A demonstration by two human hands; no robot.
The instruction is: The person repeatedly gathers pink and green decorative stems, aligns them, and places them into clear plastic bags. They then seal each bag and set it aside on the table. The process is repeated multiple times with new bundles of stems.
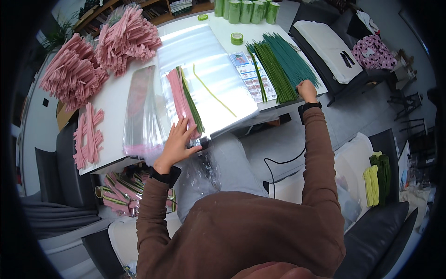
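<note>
My left hand (178, 142) lies with spread fingers on the lower end of a bundle of pink strips (177, 91), beside dark green stems (191, 103). The bundle rests on a stack of clear plastic sheets (216, 52). One yellow-green stem (212, 91) lies apart on the sheets. At the table's right edge, my right hand (307, 91) has curled fingers at the lower ends of teal green stems (291, 59); whether it grips any is hidden. Fuzzy green stems (275, 73) lie just left of it, partly on a printed sheet (248, 75).
Large pink strip bundles (75, 69) fill the table's far left, with smaller ones (91, 134) nearer. Clear plastic sleeves (141, 115) lie left of the sheets. Green tape rolls (237, 38) and wrapped green rolls (246, 12) stand at the back. A black cable (278, 162) hangs below the table.
</note>
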